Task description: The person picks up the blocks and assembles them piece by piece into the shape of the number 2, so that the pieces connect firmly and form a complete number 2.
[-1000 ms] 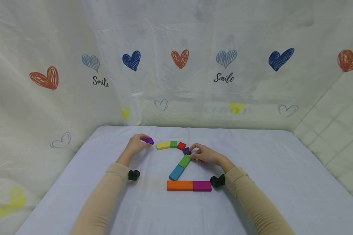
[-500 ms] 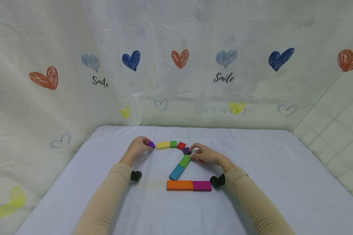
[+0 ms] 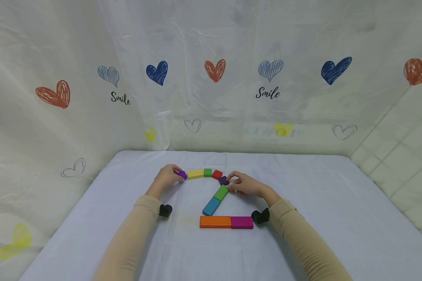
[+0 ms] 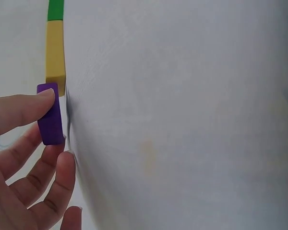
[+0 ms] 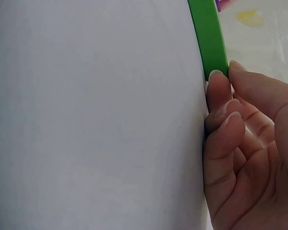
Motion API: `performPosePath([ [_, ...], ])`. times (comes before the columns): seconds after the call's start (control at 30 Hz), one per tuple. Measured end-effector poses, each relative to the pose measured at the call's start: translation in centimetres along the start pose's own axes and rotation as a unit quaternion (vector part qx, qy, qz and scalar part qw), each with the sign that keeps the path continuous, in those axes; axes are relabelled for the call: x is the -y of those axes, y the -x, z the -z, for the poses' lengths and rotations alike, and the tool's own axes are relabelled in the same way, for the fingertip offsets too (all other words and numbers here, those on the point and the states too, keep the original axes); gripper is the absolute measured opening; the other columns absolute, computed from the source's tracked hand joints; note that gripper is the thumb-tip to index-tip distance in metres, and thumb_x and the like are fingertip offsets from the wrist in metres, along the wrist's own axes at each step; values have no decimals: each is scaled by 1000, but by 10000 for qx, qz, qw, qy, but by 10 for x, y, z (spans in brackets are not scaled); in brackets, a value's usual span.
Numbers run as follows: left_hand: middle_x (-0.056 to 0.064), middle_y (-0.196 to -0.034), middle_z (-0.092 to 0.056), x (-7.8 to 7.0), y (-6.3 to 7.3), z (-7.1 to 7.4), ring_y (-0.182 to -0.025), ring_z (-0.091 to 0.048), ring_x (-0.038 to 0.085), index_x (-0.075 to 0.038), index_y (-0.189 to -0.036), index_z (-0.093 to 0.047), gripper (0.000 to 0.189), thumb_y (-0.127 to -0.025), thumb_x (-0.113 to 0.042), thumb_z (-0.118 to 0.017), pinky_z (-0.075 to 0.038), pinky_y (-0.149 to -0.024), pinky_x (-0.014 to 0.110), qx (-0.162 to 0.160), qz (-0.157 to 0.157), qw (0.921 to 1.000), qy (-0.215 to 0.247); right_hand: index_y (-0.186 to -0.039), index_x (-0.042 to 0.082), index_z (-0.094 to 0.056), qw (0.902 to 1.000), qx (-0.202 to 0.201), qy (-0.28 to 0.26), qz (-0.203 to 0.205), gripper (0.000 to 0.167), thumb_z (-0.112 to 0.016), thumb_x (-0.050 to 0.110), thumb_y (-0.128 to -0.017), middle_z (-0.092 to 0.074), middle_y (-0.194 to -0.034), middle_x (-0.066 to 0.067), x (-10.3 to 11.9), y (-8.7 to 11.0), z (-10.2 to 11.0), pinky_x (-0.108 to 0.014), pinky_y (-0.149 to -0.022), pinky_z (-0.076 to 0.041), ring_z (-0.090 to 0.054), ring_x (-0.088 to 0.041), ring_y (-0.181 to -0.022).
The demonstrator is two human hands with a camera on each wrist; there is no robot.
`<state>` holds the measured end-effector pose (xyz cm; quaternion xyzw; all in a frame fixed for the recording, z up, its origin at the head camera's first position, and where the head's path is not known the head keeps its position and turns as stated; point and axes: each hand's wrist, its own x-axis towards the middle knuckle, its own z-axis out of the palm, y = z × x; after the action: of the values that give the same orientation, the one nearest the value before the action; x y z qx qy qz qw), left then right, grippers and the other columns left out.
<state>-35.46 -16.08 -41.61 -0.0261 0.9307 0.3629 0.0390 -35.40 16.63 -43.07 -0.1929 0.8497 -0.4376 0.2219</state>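
Observation:
My left hand (image 3: 167, 175) pinches a small purple block (image 4: 52, 125), thumb on one face and fingertips behind. The block stands end-on to the yellow block (image 3: 195, 174), at the left end of a curved row. Beyond yellow come a small green block (image 3: 207, 173), a red block (image 3: 216, 174) and a dark purple block (image 3: 223, 181). My right hand (image 3: 245, 184) has curled fingers at the row's right end; thumb and a fingertip pinch the end of a light green block (image 5: 210, 40). In the head view its upper fingertip is right at the dark purple block.
A blue block (image 3: 211, 206) continues slantwise below the light green one. Nearer lie an orange block (image 3: 215, 222) and a magenta block (image 3: 242, 223), end to end. The white-covered table (image 3: 302, 234) meets a heart-printed sheet (image 3: 302, 113) at the back.
My left hand has moved right and slightly nearer with the purple block, bringing it up to the yellow block's left end. My right hand and the other blocks have stayed put.

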Motion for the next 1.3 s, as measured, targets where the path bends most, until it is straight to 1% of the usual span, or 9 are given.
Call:
performPosePath([
  [0.27,17,-118,-68,-1,0,0,-105,-62,31,-2,-120,-70,37,-85,-9,-80,-48,-94,46,83,27,10000,34,-130,7,-51,10000,25,-11,28,32,-63,22,-103,-66,-87,-6,-1,0,0,-28,-65,-42,-49,-18,-63],
  [0.5,17,-117,-67,-1,0,-1,-104,-61,31,-2,-120,-70,37,-85,-8,-80,-48,-93,45,154,58,9998,64,-129,6,-50,9999,99,-88,89,32,-62,20,-104,-64,-84,-6,-1,0,0,-27,-64,-42,-48,-18,-62],
  [0.77,17,-119,-66,-2,-1,-2,-104,-60,31,-2,-121,-69,36,-86,-9,-80,-49,-94,45,233,196,9995,117,-129,6,-50,9999,82,-74,43,32,-63,21,-103,-64,-84,-5,-1,-1,0,-27,-63,-42,-48,-17,-62],
  [0.97,17,-121,-67,-3,-3,-3,-107,-60,32,-2,-120,-70,36,-86,-8,-80,-48,-97,47,235,147,9996,82,-128,6,-50,9999,75,-94,46,32,-63,21,-103,-64,-84,-5,-2,0,0,-27,-64,-42,-48,-17,-62],
  [1.3,17,-120,-67,-4,0,-2,-106,-61,32,-2,-121,-69,37,-86,-7,-80,-48,-96,46,229,87,9997,55,-129,6,-50,9999,93,-103,102,33,-63,22,-103,-63,-84,-5,-3,-1,0,-27,-64,-42,-47,-18,-63],
])
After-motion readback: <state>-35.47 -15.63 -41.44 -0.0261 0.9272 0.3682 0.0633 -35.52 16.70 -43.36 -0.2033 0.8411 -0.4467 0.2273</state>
